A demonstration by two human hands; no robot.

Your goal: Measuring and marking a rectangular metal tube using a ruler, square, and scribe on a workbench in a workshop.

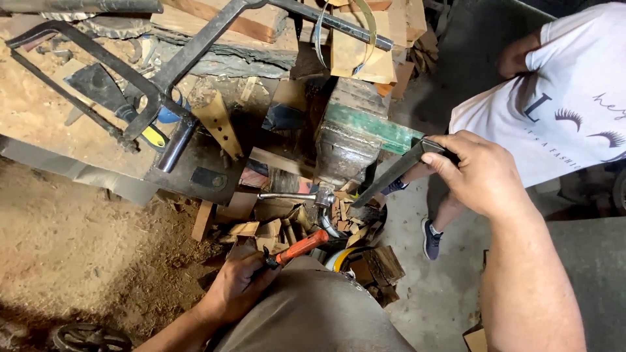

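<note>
I am clamping my right hand [479, 173] fingers on a flat metal bar [391, 176] by the vise [345, 146] at the counter's edge, steadying it, while my left hand [238, 287] fingers are wrapping the orange-handled tool [297, 248].

Bare forearms without sleeves, grey-brown trousers [313, 313]

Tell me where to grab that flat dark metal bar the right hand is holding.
Take the bar at its upper end, where the right hand pinches it now, coming from the right. It slopes down-left toward the vise, so the lower end is crowded by wood scraps.
</note>
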